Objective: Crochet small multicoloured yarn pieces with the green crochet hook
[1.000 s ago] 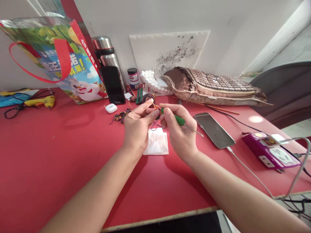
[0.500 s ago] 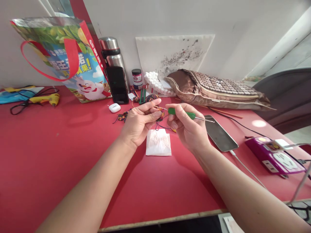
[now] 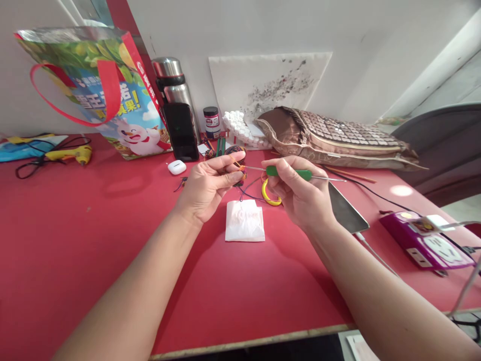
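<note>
My right hand (image 3: 295,188) is closed round the green handle of a crochet hook (image 3: 287,173), a thin metal shaft showing at both ends. Its left tip reaches the multicoloured crochet piece (image 3: 243,175) pinched in my left hand (image 3: 212,183). Orange yarn (image 3: 236,161) runs over the index finger of that hand. Most of the crochet piece is hidden behind my fingers. Below the hook a yellow ring (image 3: 271,194) shows beside my right fingers. Folded white tissue (image 3: 245,223) lies on the red table between my wrists.
Behind the hands are a ball of yarn (image 3: 236,150), a jar (image 3: 211,123), an upright phone (image 3: 181,131) and a steel flask (image 3: 176,82). White earbud case (image 3: 177,167) sits left. To the right lie another phone (image 3: 347,210) and a purple power strip (image 3: 424,240).
My hands have drawn apart: the left moved slightly left, the right slightly right with the crochet hook. More of the yellow ring now shows, and the orange yarn is lifted over the left index finger.
</note>
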Demonstrator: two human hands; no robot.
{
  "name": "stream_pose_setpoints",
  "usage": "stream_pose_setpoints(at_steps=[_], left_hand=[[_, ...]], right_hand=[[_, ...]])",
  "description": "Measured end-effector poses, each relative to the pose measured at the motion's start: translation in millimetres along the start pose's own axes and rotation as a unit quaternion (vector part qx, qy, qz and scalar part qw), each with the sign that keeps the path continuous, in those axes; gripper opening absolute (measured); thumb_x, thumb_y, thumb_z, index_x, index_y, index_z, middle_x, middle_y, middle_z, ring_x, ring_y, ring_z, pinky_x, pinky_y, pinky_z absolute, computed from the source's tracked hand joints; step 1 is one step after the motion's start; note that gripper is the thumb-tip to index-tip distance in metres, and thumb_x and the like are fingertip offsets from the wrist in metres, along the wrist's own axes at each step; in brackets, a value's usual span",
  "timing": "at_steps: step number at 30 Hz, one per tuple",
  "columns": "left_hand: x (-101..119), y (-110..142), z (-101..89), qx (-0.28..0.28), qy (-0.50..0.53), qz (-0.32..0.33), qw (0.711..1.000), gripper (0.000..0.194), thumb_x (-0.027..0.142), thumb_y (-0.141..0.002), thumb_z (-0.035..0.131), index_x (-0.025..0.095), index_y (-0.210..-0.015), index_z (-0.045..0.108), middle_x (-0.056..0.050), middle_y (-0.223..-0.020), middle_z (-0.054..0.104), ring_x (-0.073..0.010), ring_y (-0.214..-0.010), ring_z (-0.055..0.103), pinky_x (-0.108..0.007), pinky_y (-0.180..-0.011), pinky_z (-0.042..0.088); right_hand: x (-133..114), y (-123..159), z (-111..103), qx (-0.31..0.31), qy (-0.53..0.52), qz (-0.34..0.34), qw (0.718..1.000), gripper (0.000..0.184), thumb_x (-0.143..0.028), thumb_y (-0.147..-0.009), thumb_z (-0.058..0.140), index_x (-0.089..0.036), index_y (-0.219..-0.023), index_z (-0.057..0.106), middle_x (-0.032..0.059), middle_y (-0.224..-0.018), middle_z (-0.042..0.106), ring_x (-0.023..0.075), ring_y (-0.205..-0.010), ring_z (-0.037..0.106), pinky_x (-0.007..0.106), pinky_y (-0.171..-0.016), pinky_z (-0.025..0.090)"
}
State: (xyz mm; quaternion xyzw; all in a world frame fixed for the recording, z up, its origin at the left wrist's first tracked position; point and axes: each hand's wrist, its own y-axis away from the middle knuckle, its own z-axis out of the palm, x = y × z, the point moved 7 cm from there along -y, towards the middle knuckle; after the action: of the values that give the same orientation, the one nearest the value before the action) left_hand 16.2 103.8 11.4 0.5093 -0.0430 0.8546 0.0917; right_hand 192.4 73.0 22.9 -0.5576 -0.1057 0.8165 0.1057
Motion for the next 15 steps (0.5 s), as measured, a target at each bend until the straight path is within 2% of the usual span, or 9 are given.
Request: stream_pose_setpoints(at_steps=[5, 9, 15], left_hand=[[3.1, 0.4, 1.0, -0.025, -0.029, 0.0, 0.999, 0.039, 0.006, -0.06, 0.1, 0.017, -0.096, 0.092, 0.001, -0.071, 0.072, -0.0058, -0.069, 0.064, -0.015, -0.068, 0.053], [4.5, 1.9, 3.9, -0.044, -0.029, -0.004, 0.999, 0.039, 0.008, -0.06, 0.1, 0.016, -0.097, 0.092, 0.0, -0.072, 0.072, -0.006, -0.071, 0.065, -0.015, -0.071, 0.055], [3.5, 2.4, 6.0, -0.058, -0.03, -0.022, 0.998, 0.038, 0.006, -0.062, 0.098, 0.015, -0.098, 0.092, -0.001, -0.075, 0.075, -0.0057, -0.072, 0.066, -0.013, -0.07, 0.055]], right_hand=[[-2.3, -1.4, -0.5, -0.007, -0.009, 0.007, 1.0, 0.036, -0.053, -0.076, 0.098, -0.019, -0.079, 0.086, -0.0028, -0.054, 0.057, 0.0062, -0.045, 0.039, 0.026, -0.044, 0.027], [-3.6, -2.6, -2.6, -0.004, -0.018, 0.023, 1.0, 0.034, -0.05, -0.073, 0.1, -0.019, -0.079, 0.088, -0.0039, -0.049, 0.052, 0.0053, -0.043, 0.035, 0.025, -0.043, 0.023], [-3.3, -3.2, -5.6, -0.004, -0.021, 0.05, 0.999, 0.034, -0.05, -0.07, 0.1, -0.019, -0.077, 0.088, -0.0009, -0.053, 0.057, 0.0062, -0.045, 0.037, 0.025, -0.044, 0.02]])
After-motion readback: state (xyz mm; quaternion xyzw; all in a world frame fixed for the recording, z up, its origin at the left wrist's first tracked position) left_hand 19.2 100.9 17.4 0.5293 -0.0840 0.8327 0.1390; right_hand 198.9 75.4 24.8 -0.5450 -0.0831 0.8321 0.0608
